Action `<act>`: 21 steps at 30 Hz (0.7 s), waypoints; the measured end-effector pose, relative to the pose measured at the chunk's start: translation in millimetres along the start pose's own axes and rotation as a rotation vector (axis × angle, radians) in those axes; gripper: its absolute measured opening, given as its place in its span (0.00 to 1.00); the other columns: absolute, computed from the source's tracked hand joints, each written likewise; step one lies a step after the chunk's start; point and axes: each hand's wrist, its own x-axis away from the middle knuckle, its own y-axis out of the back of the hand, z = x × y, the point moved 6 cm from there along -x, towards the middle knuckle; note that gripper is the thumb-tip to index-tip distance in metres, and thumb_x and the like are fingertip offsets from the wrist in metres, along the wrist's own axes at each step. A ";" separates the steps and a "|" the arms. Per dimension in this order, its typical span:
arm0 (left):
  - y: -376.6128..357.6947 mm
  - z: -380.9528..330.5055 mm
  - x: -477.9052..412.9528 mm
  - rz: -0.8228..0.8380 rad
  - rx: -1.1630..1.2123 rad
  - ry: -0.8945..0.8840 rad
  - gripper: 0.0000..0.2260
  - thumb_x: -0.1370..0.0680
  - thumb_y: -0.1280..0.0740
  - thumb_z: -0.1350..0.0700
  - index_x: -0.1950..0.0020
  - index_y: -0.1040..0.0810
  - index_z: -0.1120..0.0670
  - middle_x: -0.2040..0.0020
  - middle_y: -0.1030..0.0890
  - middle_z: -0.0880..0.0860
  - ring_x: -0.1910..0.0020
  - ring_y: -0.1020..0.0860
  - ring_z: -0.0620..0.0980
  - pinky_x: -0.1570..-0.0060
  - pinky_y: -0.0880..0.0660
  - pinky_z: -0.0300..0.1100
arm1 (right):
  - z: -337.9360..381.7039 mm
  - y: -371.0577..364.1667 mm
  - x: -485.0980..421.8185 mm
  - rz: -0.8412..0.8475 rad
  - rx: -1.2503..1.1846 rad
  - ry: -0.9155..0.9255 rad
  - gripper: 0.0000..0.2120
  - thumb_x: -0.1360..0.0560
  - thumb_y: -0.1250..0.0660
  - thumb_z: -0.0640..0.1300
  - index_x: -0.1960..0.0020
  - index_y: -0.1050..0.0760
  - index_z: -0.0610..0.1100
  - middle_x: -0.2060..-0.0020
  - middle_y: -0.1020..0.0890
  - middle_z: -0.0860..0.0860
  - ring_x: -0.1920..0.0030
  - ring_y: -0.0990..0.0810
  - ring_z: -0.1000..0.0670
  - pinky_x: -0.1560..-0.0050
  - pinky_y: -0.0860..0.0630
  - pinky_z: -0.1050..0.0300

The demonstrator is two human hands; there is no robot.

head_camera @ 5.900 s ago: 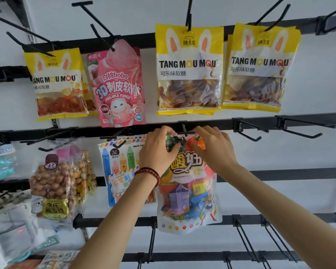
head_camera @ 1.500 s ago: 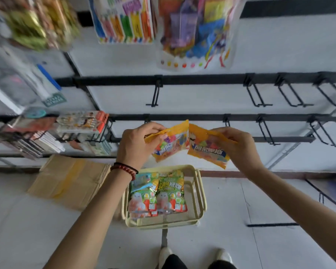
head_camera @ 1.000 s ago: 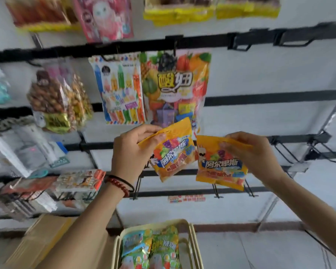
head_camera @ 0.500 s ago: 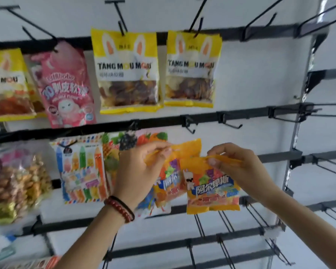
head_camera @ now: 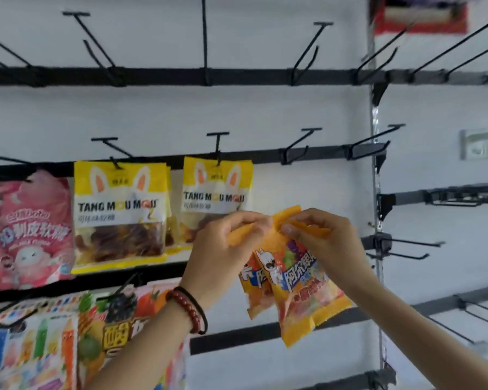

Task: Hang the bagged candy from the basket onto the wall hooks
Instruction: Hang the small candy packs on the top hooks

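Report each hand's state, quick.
Left hand: pinching the top of the rear orange candy bag.
Right hand: pinching the top of the front orange candy bag.

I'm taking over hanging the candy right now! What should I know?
Left hand: pinches the top of the back orange bag.
Right hand: pinches the top of the front orange bag, which overlaps the back one.
Both bags are off the hooks, held up before the wall.
Done: yellow bunny bags and a pink bag hang on the rail.
Left: hang both orange bags; an empty hook sits just above. The basket is out of view.
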 end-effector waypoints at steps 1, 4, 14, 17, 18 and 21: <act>-5.0 -7.2 -6.8 -0.023 -0.030 -0.032 0.11 0.28 0.32 0.42 0.51 0.20 0.46 0.55 0.19 0.38 0.52 0.25 0.29 0.56 0.33 0.20 | 3.1 6.1 -6.9 -0.023 0.013 0.018 0.02 0.31 0.27 0.48 0.59 0.18 0.51 0.65 0.16 0.54 0.63 0.17 0.54 0.60 0.21 0.57; -12.4 -16.6 -31.0 -0.118 -0.081 -0.078 0.06 0.28 0.29 0.48 0.53 0.20 0.45 0.56 0.19 0.37 0.53 0.25 0.29 0.56 0.33 0.20 | 10.7 21.0 -24.8 -0.067 0.036 0.043 0.02 0.31 0.26 0.48 0.59 0.17 0.52 0.65 0.16 0.55 0.64 0.17 0.57 0.62 0.23 0.64; -35.5 -26.1 -92.7 -0.112 -0.078 -0.046 0.04 0.25 0.31 0.49 0.52 0.18 0.43 0.56 0.21 0.34 0.57 0.25 0.26 0.59 0.32 0.20 | 12.0 61.0 -75.8 -0.006 0.129 0.023 0.14 0.30 0.28 0.53 0.45 0.23 0.59 0.60 0.16 0.53 0.63 0.16 0.55 0.60 0.18 0.52; -42.9 -33.1 -105.6 -0.085 -0.100 -0.090 0.05 0.24 0.32 0.50 0.51 0.18 0.43 0.58 0.19 0.38 0.65 0.25 0.28 0.66 0.33 0.21 | 8.9 69.8 -86.5 0.009 0.074 -0.030 0.10 0.31 0.28 0.53 0.56 0.21 0.47 0.65 0.15 0.49 0.65 0.16 0.50 0.57 0.18 0.46; -45.6 -33.6 -109.5 -0.081 -0.108 -0.095 0.05 0.24 0.33 0.50 0.51 0.18 0.44 0.58 0.19 0.39 0.64 0.25 0.29 0.66 0.32 0.21 | 8.3 72.6 -88.7 -0.011 0.057 -0.045 0.12 0.32 0.27 0.54 0.59 0.22 0.45 0.66 0.15 0.49 0.66 0.16 0.50 0.58 0.18 0.48; -52.3 -34.5 -118.6 -0.067 -0.128 -0.107 0.06 0.22 0.36 0.51 0.51 0.19 0.44 0.55 0.19 0.40 0.56 0.24 0.32 0.60 0.31 0.20 | 7.3 77.7 -94.2 -0.054 0.041 -0.072 0.14 0.35 0.25 0.54 0.62 0.23 0.45 0.69 0.16 0.51 0.69 0.16 0.52 0.65 0.19 0.56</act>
